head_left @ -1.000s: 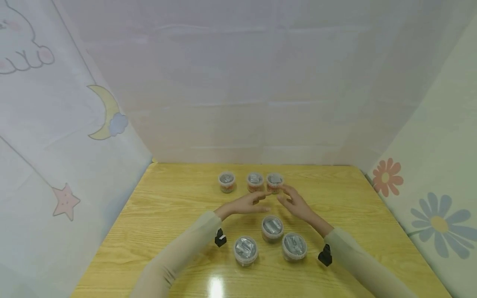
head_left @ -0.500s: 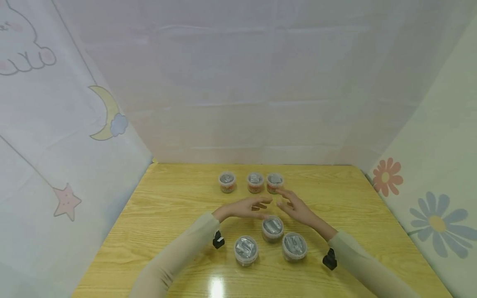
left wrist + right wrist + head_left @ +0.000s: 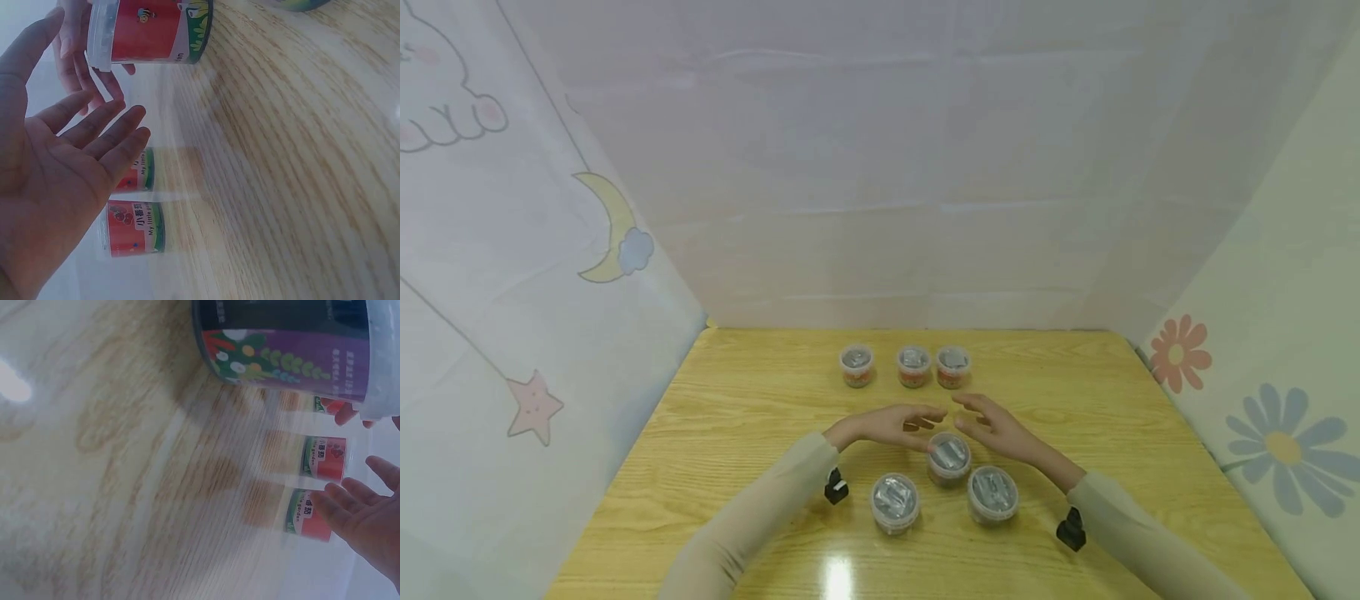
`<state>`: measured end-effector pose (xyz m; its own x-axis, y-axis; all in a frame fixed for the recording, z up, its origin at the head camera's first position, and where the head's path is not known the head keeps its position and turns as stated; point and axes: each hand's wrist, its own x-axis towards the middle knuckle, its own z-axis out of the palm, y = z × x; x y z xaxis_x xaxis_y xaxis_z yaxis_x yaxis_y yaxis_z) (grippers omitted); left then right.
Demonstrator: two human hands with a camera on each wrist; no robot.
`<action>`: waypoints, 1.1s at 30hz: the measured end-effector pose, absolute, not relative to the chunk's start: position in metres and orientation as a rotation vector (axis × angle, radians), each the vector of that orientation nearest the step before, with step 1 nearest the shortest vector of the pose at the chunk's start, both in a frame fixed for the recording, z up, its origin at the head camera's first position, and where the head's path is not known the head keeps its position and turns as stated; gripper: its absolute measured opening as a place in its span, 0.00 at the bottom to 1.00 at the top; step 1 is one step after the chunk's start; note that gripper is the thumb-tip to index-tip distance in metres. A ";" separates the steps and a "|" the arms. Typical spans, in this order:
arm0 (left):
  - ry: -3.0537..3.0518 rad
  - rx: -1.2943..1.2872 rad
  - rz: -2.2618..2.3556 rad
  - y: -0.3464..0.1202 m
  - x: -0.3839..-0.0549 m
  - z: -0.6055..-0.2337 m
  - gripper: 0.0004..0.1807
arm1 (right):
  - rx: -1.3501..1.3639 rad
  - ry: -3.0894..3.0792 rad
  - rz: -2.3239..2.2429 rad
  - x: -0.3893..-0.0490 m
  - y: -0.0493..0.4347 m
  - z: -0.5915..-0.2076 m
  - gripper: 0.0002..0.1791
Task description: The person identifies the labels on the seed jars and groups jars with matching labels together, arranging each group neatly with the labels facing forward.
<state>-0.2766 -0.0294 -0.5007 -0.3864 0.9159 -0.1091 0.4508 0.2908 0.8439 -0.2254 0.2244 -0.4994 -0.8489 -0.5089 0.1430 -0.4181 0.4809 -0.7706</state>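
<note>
My left hand (image 3: pixel 891 425) is held with loosely bent fingers just behind the middle tub (image 3: pixel 949 460) of the near group, its thumb overlapping the lid in the head view. Facing it from the right, my right hand (image 3: pixel 1000 432) has its fingers spread and pointing inward. That tub is round with a clear lid over silvery packets; a red label (image 3: pixel 156 31) with a bee shows in the left wrist view. Two similar tubs stand in front, a left one (image 3: pixel 895 502) and a right one (image 3: pixel 992 494). In the right wrist view, one nearby tub has a purple and black label (image 3: pixel 287 356).
Three more red-labelled tubs stand in a row near the back edge: a left one (image 3: pixel 857 367), a middle one (image 3: pixel 913 367) and a right one (image 3: pixel 953 367). Pale printed sheets (image 3: pixel 910 167) surround the wooden table (image 3: pixel 737 425) at the back and sides.
Both hands have drawn back from beside the rear row toward the near tubs. The left thumb now overlaps the middle near tub. The tubs have stayed in place.
</note>
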 end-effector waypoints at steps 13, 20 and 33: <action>2.012 1.215 0.942 -0.031 -0.272 -0.507 0.39 | -0.872 2.561 -1.292 -0.222 0.230 -0.507 0.29; 1.995 1.232 0.936 -0.030 -0.270 -0.507 0.38 | -0.910 2.557 -1.234 -0.219 0.231 -0.510 0.32; 1.970 1.235 0.940 -0.029 -0.267 -0.508 0.36 | -0.986 2.512 -1.113 -0.206 0.225 -0.498 0.34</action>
